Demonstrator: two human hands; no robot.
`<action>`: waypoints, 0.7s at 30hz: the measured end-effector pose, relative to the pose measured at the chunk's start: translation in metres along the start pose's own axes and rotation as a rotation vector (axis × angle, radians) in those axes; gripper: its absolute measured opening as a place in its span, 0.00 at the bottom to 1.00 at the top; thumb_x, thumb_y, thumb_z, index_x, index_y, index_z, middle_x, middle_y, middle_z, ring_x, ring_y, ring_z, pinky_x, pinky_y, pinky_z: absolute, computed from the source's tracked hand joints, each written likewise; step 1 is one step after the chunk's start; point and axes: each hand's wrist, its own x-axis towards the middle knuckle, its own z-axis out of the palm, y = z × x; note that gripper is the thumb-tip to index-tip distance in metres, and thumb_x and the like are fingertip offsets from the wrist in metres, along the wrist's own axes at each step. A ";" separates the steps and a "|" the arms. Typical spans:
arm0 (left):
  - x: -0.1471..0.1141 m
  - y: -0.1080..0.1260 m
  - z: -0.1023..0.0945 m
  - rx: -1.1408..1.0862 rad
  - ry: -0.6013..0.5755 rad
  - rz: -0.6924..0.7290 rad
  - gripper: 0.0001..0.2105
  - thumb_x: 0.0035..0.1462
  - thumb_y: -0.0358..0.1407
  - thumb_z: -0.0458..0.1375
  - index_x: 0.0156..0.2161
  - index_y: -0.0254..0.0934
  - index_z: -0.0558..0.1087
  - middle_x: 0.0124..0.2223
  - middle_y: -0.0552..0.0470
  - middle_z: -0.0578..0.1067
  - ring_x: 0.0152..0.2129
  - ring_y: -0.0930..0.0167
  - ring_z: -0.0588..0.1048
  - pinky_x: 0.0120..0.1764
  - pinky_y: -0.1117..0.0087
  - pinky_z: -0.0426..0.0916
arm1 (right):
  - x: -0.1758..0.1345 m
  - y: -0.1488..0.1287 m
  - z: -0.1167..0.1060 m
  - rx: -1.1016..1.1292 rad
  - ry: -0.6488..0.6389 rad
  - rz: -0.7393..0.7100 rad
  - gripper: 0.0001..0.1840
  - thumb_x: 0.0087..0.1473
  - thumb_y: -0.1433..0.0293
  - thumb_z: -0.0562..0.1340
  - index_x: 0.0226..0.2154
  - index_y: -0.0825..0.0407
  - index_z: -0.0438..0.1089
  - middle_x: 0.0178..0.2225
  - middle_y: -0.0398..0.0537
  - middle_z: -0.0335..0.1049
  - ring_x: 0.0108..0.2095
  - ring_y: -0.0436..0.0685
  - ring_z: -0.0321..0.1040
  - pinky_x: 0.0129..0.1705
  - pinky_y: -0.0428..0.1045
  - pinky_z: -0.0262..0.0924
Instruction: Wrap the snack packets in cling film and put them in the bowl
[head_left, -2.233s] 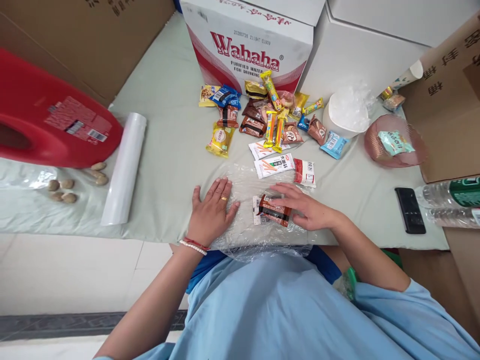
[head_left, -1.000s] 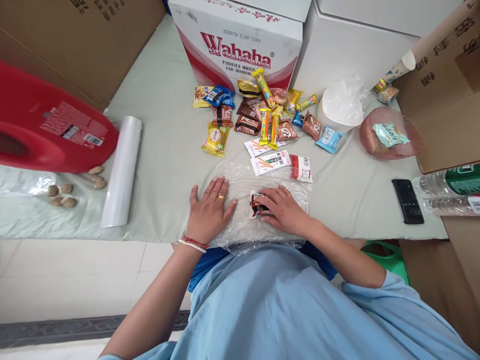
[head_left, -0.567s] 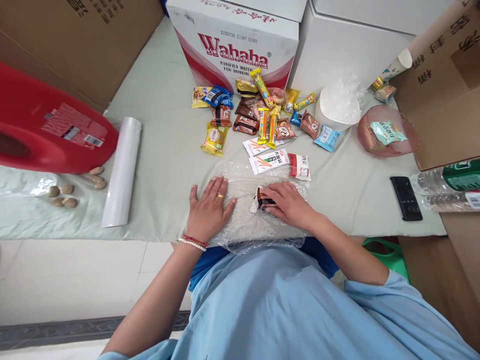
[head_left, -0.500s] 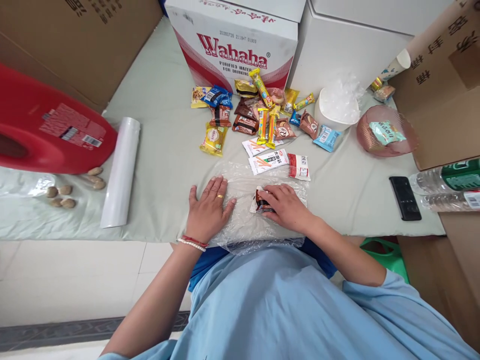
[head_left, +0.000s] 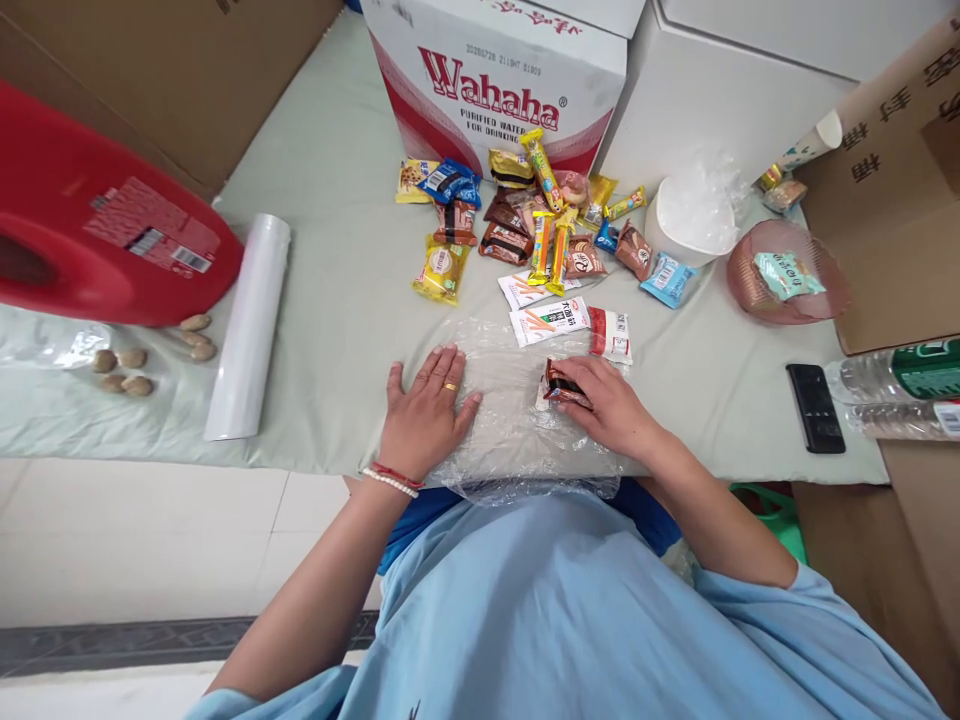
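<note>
A sheet of clear plastic wrap (head_left: 499, 420) lies crinkled at the front of the table, its near edge hanging over. Flat on its left border rests my left hand (head_left: 426, 408), fingers stretched out, with a ring on one finger. My right hand (head_left: 611, 405) is closed around a brown snack packet (head_left: 562, 385) over the right part of the wrap; a white piece shows beside the packet, and its far end is covered by my fingers. Just beyond the wrap lie white snack packets (head_left: 550, 321) and a red and white packet (head_left: 610, 334).
A pile of wrapped snacks (head_left: 517, 215) stands before the Wahaha carton (head_left: 487, 85). At left are a roll of plastic film (head_left: 247, 330), a red jug (head_left: 127, 220) and several walnuts (head_left: 133, 357). To the right: a white bowl (head_left: 675, 235), a pink bowl (head_left: 750, 290), a phone (head_left: 815, 408) and bottles (head_left: 885, 372).
My right hand has slid a little to the right over the wrap with the brown packet. My left hand stays flat in place. The whole view has shifted slightly.
</note>
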 end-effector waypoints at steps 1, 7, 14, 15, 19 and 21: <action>0.000 0.000 0.000 -0.002 0.000 0.001 0.31 0.74 0.48 0.43 0.75 0.38 0.52 0.75 0.39 0.58 0.72 0.57 0.58 0.72 0.39 0.33 | 0.003 -0.004 0.000 0.013 0.019 -0.034 0.30 0.69 0.63 0.60 0.70 0.48 0.59 0.62 0.60 0.67 0.58 0.68 0.64 0.59 0.63 0.61; 0.000 0.001 -0.001 -0.011 0.006 -0.005 0.31 0.74 0.48 0.44 0.75 0.39 0.53 0.75 0.39 0.58 0.72 0.58 0.58 0.72 0.39 0.33 | 0.017 -0.031 0.036 -0.157 -0.080 -0.103 0.28 0.68 0.66 0.61 0.68 0.48 0.62 0.65 0.61 0.66 0.61 0.69 0.62 0.63 0.65 0.57; -0.001 0.002 -0.003 -0.023 -0.001 -0.005 0.31 0.73 0.47 0.45 0.75 0.38 0.52 0.75 0.38 0.58 0.73 0.57 0.58 0.72 0.38 0.34 | 0.005 -0.028 0.052 -0.247 -0.107 -0.136 0.38 0.67 0.62 0.63 0.73 0.49 0.53 0.75 0.63 0.49 0.74 0.70 0.44 0.72 0.77 0.34; 0.000 0.002 -0.002 -0.020 -0.001 -0.007 0.31 0.73 0.47 0.44 0.75 0.38 0.52 0.75 0.38 0.58 0.73 0.57 0.58 0.72 0.38 0.34 | 0.004 -0.028 0.051 -0.247 -0.115 -0.149 0.37 0.67 0.63 0.62 0.73 0.48 0.54 0.75 0.62 0.48 0.75 0.70 0.44 0.72 0.78 0.32; 0.000 -0.002 -0.003 -0.025 -0.005 -0.018 0.31 0.73 0.48 0.44 0.75 0.38 0.54 0.76 0.39 0.57 0.73 0.56 0.58 0.72 0.38 0.39 | 0.005 -0.026 0.041 -0.204 -0.128 -0.179 0.34 0.68 0.61 0.61 0.72 0.47 0.55 0.76 0.59 0.47 0.76 0.70 0.41 0.73 0.79 0.28; -0.003 -0.005 -0.006 -0.039 0.042 -0.038 0.31 0.72 0.48 0.47 0.74 0.37 0.57 0.76 0.38 0.55 0.74 0.54 0.55 0.72 0.40 0.43 | 0.000 -0.025 0.028 -0.113 -0.097 -0.204 0.35 0.69 0.58 0.60 0.73 0.50 0.54 0.76 0.61 0.48 0.76 0.70 0.41 0.73 0.77 0.31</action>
